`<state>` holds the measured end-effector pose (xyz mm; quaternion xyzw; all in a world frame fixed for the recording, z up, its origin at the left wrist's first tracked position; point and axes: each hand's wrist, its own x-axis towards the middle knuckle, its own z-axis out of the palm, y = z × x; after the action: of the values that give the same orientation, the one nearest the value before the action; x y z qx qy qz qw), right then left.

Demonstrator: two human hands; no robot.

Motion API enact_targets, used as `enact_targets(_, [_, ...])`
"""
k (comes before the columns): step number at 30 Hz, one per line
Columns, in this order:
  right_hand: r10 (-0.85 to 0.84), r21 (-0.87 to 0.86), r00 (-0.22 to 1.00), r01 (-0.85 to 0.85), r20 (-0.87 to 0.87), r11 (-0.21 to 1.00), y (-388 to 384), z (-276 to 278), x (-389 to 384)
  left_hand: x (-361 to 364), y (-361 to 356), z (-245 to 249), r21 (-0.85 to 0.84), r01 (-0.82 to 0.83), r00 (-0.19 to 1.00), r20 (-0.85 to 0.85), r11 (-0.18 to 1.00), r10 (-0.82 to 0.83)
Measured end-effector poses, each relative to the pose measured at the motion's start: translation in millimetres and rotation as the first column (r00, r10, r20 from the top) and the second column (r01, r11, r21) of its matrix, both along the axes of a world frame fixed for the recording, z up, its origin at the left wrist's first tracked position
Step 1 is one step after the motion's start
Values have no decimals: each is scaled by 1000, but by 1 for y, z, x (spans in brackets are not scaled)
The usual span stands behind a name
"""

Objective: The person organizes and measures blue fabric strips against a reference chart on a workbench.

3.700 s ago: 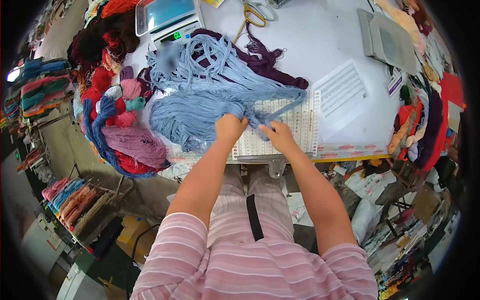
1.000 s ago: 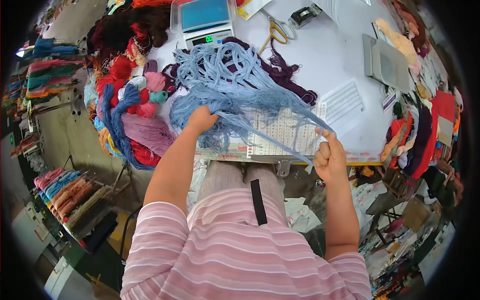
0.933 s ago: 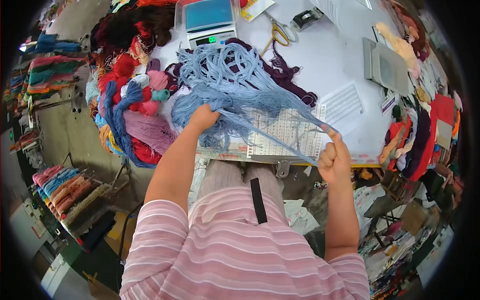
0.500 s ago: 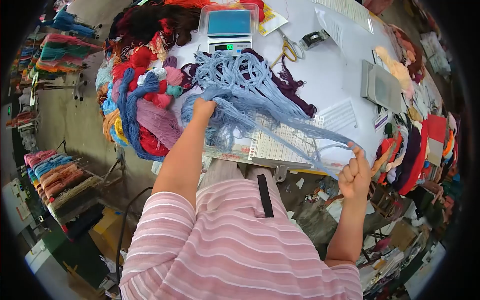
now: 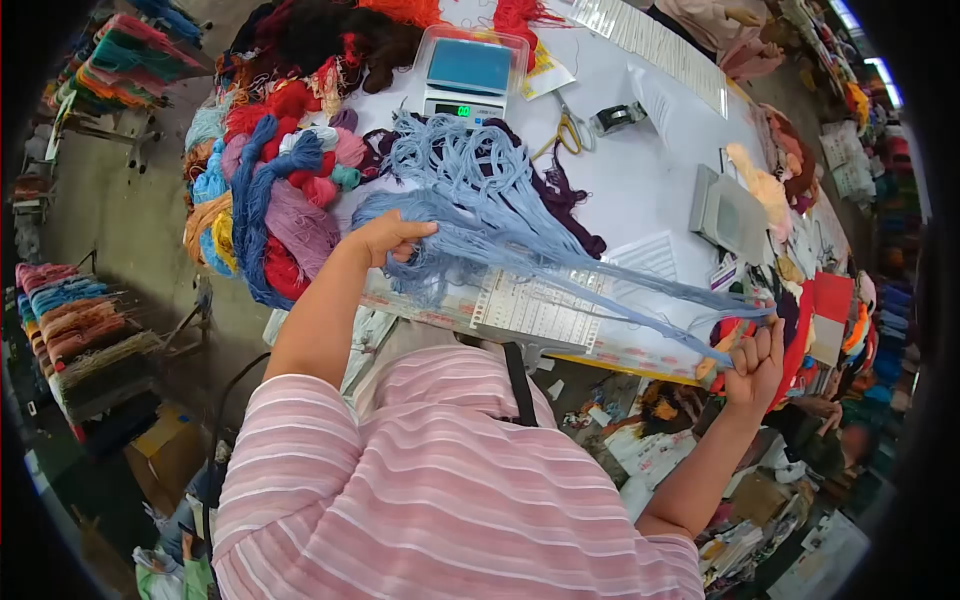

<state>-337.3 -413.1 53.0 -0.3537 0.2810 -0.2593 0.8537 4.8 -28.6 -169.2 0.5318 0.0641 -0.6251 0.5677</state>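
A skein of light blue yarn [image 5: 560, 270] is stretched across the front of the table between my two hands. My left hand [image 5: 393, 238] is closed around its bunched left part. At the far right, my right hand [image 5: 753, 365] has its fingers curled in the looped end, holding the strands taut. More light blue yarn [image 5: 455, 150] lies in loose loops behind, on top of dark purple yarn [image 5: 572, 205]. Beneath the stretched strands is a white printed chart card [image 5: 537, 308].
A digital scale [image 5: 465, 80] with a clear tray stands at the back, near scissors [image 5: 572, 130] and a tape dispenser [image 5: 618, 118]. Piled coloured skeins [image 5: 265, 200] cover the table's left side. At right is a grey device [image 5: 730, 215]. Another person [image 5: 720, 30] is at the far edge.
My right hand has moved to the right, pulling the light blue skein longer and tighter. My left hand stays on the bunched part, its thumb now stretched along the yarn. The camera view has shifted.
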Motion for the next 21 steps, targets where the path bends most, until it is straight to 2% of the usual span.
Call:
enact_targets(1, [2,-17,1000,-2,-3,1000,-1,3,0,0,-2,-1,-9,-9,1000,3,1000,9])
enact_targets(3, [-4,-69,998,0,-55,998,6,10,2,-5,-12,1,201,-22,912,405,979,-62])
enact_targets(4, [-15,-91,997,8,-78,996,14,12,6,-8,-17,2,193,-39,912,409,980,-44])
enact_targets(6, [34,-85,998,-39,-54,996,23,20,11,-13,-23,-5,327,-287,681,730,900,-48])
enact_targets(7, [25,-114,999,-29,-36,993,24,23,11,-12,-21,-16,321,-301,681,732,898,-33])
enact_targets(8, [13,-141,1000,-15,-19,990,25,26,10,-9,-17,-33,308,-406,580,815,861,-18])
enact_targets(9, [-27,-240,999,15,-47,971,25,32,10,-5,-13,-53,281,-502,469,883,818,-15])
enact_targets(11, [-194,-313,980,173,-38,934,20,44,5,8,9,-95,238,-538,404,915,808,-1])
enact_targets(12, [-166,-333,986,149,-21,931,11,46,-2,8,15,-68,272,-546,451,892,792,5])
enact_targets(14, [-295,-426,951,230,-93,875,7,53,-1,24,39,-86,93,-491,339,936,866,92])
enact_targets(16, [-297,-479,952,229,-70,848,-7,59,-4,38,56,-73,179,-541,406,911,822,69])
enact_targets(18, [-391,-611,904,212,-174,762,-24,62,-7,49,74,-45,314,-507,313,935,803,-168])
enact_targets(19, [-423,-650,872,176,-246,739,-31,63,-8,62,87,-51,265,-478,322,940,837,-113])
enact_targets(20, [-428,-649,869,180,-247,739,-39,62,-8,73,100,-57,334,-479,293,933,812,-211])
enact_targets(21, [-544,-743,775,150,-322,652,-48,60,-7,80,107,-48,399,-483,262,915,779,-306])
